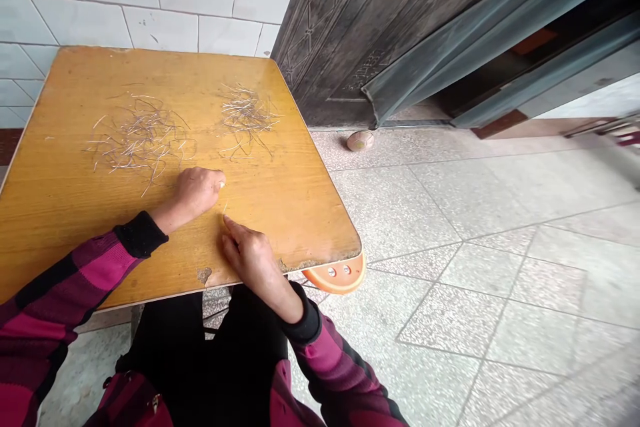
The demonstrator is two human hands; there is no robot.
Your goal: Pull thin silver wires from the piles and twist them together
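Observation:
Two loose heaps of thin wire-like strands lie on a yellow wooden table (75, 207): a larger heap (140, 139) at the left and a smaller heap (247, 115) further right. My left hand (197, 190) rests on the table just below the larger heap, its fingers curled into a loose fist. My right hand (250, 253) lies near the front edge with fingers pinched together on a single thin strand (225, 208) that points up between the two hands. Both arms wear pink and black striped sleeves.
The table's front edge is chipped (204, 274). An orange stool edge (336, 275) shows under the right corner. White tiled wall stands behind, a dark metal door (360, 27) at the right, a small ball (360, 141) on the stone floor.

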